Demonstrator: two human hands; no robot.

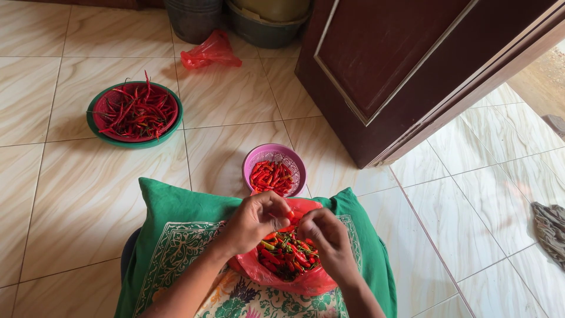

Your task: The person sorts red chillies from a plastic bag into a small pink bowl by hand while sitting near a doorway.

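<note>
At lower centre, the left hand [254,219] and right hand [327,237] are pinching one small red chilli [289,216] together above a chilli-filled red plastic bag [294,281], below a chilli-holding round pink plastic colander [274,169].

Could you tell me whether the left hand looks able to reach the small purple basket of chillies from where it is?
Probably yes: the purple basket sits just beyond the left hand, with nothing between.

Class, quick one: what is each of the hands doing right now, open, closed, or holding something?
Left hand: closed, fingertips pinching a small red chili over the red plastic bag.
Right hand: closed, fingers pinching the same chili.
</note>
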